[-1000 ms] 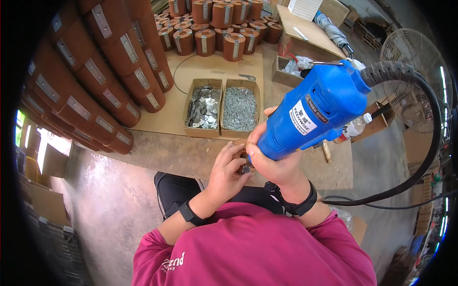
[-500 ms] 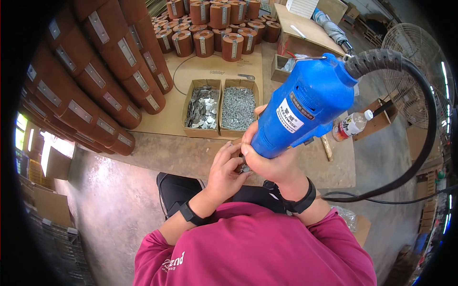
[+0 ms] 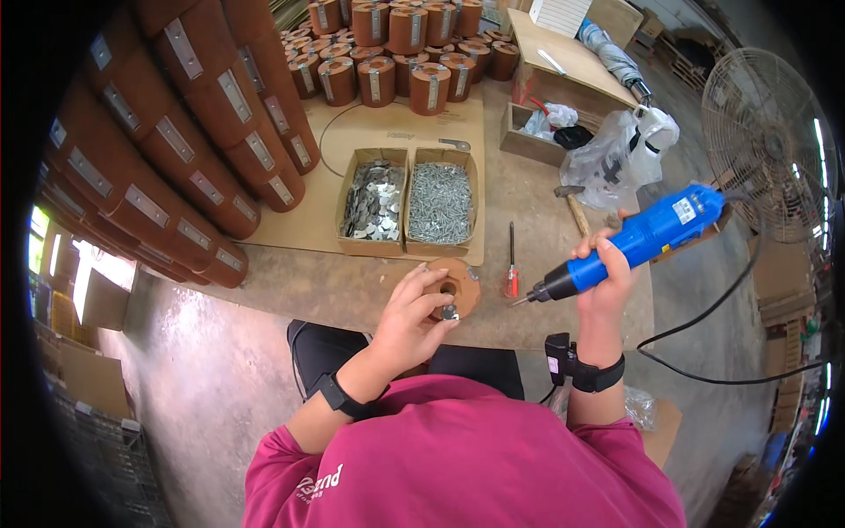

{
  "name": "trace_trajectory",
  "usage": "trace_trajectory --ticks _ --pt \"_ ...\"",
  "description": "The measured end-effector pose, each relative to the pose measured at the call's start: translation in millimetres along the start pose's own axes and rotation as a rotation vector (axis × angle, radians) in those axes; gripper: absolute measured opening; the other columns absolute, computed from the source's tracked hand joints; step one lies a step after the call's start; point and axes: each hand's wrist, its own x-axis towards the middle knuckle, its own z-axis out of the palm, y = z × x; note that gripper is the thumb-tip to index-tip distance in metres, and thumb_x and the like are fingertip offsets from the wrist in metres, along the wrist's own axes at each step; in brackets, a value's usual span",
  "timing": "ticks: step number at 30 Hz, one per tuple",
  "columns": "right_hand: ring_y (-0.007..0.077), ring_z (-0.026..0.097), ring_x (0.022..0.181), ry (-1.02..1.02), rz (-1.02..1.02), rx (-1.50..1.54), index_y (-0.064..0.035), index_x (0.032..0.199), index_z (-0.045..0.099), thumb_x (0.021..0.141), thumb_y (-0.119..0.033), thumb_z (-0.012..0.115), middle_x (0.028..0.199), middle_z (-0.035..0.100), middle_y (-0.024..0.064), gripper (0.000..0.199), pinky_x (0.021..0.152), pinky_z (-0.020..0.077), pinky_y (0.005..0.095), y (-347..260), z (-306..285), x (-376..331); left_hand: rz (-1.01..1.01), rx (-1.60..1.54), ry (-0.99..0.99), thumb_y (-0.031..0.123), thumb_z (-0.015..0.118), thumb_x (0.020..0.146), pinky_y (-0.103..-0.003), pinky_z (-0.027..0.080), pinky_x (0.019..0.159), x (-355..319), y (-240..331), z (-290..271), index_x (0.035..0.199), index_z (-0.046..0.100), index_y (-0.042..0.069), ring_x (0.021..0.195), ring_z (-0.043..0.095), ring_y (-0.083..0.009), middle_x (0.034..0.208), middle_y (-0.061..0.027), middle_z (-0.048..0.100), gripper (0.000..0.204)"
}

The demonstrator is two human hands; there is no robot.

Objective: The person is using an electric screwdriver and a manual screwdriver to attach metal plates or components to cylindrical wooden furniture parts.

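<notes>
My left hand (image 3: 410,319) grips a reddish-brown cylinder (image 3: 465,283) with a hole in its end, at the table's near edge. Between its thumb and fingers, a small grey metal piece (image 3: 451,313) shows against the cylinder's near side; whether it is fastened cannot be made out. My right hand (image 3: 613,271) is wrapped round a blue electric screwdriver (image 3: 656,231), tilted with its bit down to the left, apart from the cylinder. Beyond the left hand, one open carton holds flat metal pieces (image 3: 376,201) and the other holds screws (image 3: 440,202).
Tall stacks of brown cylinders (image 3: 189,132) rise at the left, and more cylinders (image 3: 429,88) stand at the back. A red-handled screwdriver (image 3: 511,277) and a hammer (image 3: 575,209) lie on the table. A plastic bag (image 3: 607,163) and a wire-caged fan (image 3: 767,145) are to the right.
My right hand has lowered and swung right with the electric screwdriver, away from my left hand. The cylinder in my left hand has come into view.
</notes>
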Motion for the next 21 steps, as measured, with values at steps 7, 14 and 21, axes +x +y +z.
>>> trace_trajectory --ticks 7,14,21 --pt "0.02 0.052 0.057 0.421 0.282 0.009 -0.005 0.109 0.036 0.07 -0.002 0.055 0.069 0.048 0.0084 0.044 0.054 0.0454 0.0361 52.0 -91.1 1.6 -0.128 -0.034 -0.056 0.015 0.076 0.055 -0.04 0.037 0.09 7.3 13.5 -5.0 0.096 0.056 0.004 0.112 0.04 -0.0375 0.123 -0.0216 0.036 0.047" --pt "0.0204 0.051 0.056 0.565 0.432 0.033 -0.0063 0.094 0.04 0.07 -0.003 0.056 0.066 0.049 0.0077 0.029 0.053 0.0455 0.0365 88.8 -142.3 -9.1 -0.076 0.116 -0.11 0.014 0.079 0.051 -0.039 0.038 0.089 7.5 3.9 2.7 0.089 0.057 0.003 0.11 0.041 -0.0373 0.124 -0.0217 0.034 0.045" --pt "0.0202 0.051 0.057 0.537 0.391 0.028 -0.0068 0.098 0.039 0.07 -0.004 0.057 0.067 0.049 0.0076 0.033 0.055 0.0453 0.0368 83.7 -133.7 -15.4 -0.082 0.024 -0.255 0.016 0.079 0.05 -0.038 0.039 0.087 20.2 -0.5 -22.1 0.089 0.057 0.003 0.11 0.041 -0.0362 0.125 -0.021 0.034 0.047"
